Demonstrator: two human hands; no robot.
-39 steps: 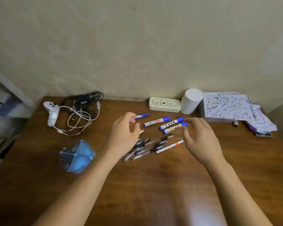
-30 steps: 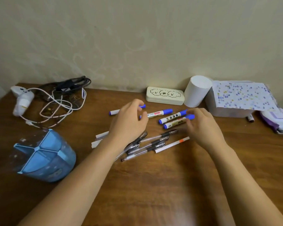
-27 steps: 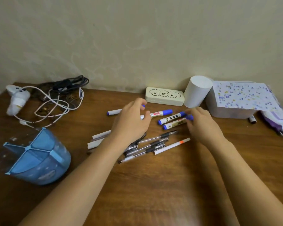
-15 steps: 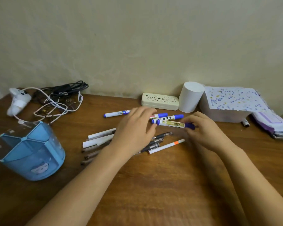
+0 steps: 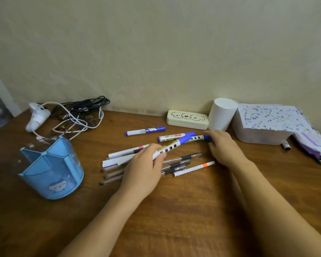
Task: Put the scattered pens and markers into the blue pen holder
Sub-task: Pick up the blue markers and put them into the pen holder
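Note:
The blue pen holder (image 5: 52, 167) stands at the left on the wooden table (image 5: 183, 210), divided into compartments. My left hand (image 5: 144, 169) is shut on a white marker with a blue cap (image 5: 174, 145), lifted at a slant over the pile of thin pens (image 5: 180, 161). My right hand (image 5: 225, 149) has its fingertips on the blue end of a second marker (image 5: 197, 138); its thumb is hidden. A red-labelled marker (image 5: 171, 136), a blue marker (image 5: 145, 131), white pens (image 5: 119, 155) and an orange-banded pen (image 5: 194, 168) lie loose.
Tangled cables (image 5: 78, 115) and a white device (image 5: 37, 115) lie at the back left. Along the wall are a cream case (image 5: 187, 119), a white cylinder (image 5: 222, 115), a box under dotted paper (image 5: 267, 125) and purple packets (image 5: 311, 143).
The blue-capped marker that my right hand held has passed into my left hand. My right hand has shifted onto another marker behind it. The view swung left, bringing the holder closer.

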